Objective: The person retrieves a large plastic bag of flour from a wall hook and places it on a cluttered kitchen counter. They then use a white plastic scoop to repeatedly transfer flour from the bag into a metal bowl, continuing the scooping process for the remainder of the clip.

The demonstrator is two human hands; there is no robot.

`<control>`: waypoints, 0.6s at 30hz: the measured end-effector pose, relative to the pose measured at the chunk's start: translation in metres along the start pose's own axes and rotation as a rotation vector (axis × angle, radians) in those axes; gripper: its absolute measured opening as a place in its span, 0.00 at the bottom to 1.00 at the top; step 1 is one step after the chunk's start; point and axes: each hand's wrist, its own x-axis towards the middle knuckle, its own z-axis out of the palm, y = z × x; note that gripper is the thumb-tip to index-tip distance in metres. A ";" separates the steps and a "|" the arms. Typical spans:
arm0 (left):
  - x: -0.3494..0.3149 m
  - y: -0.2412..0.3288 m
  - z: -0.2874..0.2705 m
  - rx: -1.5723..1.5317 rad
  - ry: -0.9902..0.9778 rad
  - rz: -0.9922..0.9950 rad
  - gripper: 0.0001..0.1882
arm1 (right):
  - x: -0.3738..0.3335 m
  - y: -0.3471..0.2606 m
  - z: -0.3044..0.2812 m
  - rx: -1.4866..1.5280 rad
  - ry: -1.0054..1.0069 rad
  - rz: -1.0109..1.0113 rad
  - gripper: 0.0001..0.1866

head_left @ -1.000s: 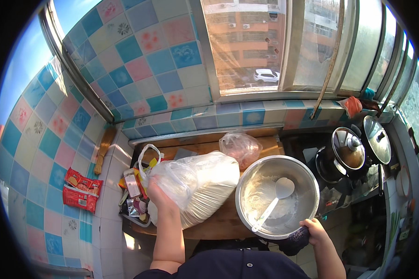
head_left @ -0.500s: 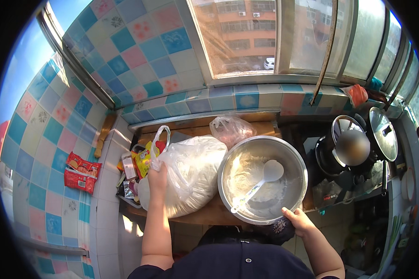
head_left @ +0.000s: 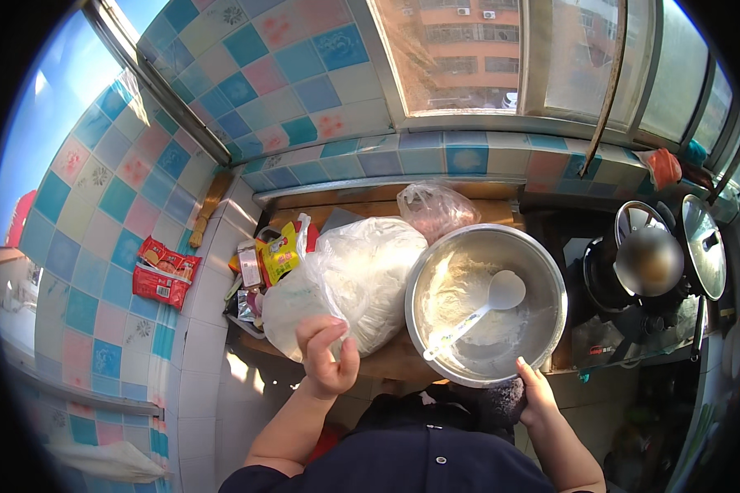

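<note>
L hand lower now, fingers loosely curled, prob. off bag, R hand pinching bowl rim

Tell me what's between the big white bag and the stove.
The metal bowl, holding a white spoon, lies between them in the head view.

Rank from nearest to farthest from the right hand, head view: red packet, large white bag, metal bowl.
1. Metal bowl, at the right hand.
2. Large white bag, left of the bowl.
3. Red packet, far left, beyond the bag.

The right grip holds the metal bowl.
</note>
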 end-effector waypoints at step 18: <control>-0.056 0.026 0.020 -0.769 -0.812 -0.064 0.38 | -0.039 0.080 0.071 0.503 -0.224 -0.005 0.26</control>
